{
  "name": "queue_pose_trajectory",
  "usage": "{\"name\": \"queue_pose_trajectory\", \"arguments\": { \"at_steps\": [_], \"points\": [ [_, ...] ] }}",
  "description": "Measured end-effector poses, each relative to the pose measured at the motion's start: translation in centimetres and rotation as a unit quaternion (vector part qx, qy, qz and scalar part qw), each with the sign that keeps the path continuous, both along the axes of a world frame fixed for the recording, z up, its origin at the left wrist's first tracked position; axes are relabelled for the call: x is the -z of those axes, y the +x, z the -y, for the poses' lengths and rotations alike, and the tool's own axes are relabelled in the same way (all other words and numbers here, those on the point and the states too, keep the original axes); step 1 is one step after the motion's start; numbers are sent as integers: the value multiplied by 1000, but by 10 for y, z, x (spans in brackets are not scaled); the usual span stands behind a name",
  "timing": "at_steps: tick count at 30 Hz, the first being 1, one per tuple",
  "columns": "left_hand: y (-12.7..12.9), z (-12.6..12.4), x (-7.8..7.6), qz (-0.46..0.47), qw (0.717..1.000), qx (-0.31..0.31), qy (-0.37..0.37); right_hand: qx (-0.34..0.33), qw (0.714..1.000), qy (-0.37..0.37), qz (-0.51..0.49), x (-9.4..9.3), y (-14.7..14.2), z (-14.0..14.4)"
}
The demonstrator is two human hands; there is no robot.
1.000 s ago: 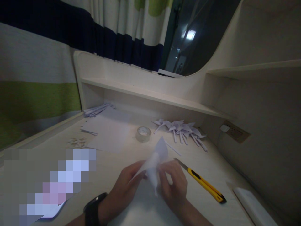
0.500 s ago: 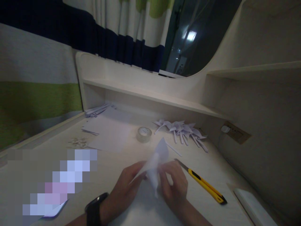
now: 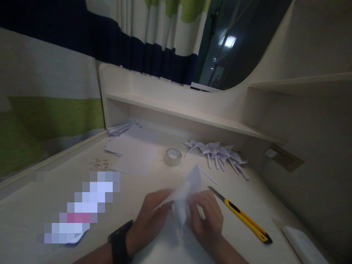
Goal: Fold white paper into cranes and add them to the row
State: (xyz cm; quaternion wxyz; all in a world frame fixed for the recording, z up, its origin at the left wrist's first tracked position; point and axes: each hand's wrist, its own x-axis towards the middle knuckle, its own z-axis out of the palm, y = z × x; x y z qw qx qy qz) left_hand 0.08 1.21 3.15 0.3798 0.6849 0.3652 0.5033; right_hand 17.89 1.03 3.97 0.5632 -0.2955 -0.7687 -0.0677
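Note:
A white paper pinwheel (image 3: 183, 196) with curled blades is held up between my two hands, over the near part of the desk. My left hand (image 3: 156, 211), with a black watch on its wrist, pinches the pinwheel's left side. On the other side my right hand (image 3: 207, 216) has its fingertips pressed to the paper close to the middle. The exact spot under the fingertips is hidden. Just right of my right hand lies a yellow box cutter (image 3: 244, 220) with its blade out. A thin white paper stick (image 3: 207, 174) rests behind the pinwheel.
Several finished paper pinwheels (image 3: 217, 152) lie at the back right. A roll of clear tape (image 3: 172, 157) stands mid-desk. White paper sheets (image 3: 137, 150), paper strips (image 3: 121, 129) and a small pile of pale bits (image 3: 100, 164) are at the left. A blurred-out phone (image 3: 79, 238) lies nearer.
The whole view has shifted slightly, so the desk items appear a little further right. Both hands keep their hold on the pinwheel, with barely any change in grip.

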Motion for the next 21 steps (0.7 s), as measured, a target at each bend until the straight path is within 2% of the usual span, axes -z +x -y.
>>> {"name": "queue_pose_trajectory", "arguments": {
  "at_steps": [5,10,15,21],
  "points": [
    [-4,-1,-4,-43,999,-11,25,-23,1000,-7,1,-2,0,1],
    [-11,-5,-10,-95,992,-50,69,-25,994,-95,-49,-10,-6,4],
    [-16,-8,-7,-170,976,-47,131,-11,982,-170,-76,-10,-8,6],
    [-10,-7,-6,-186,970,-100,118,-24,975,-196,-102,-8,-10,6]
  ]
}}
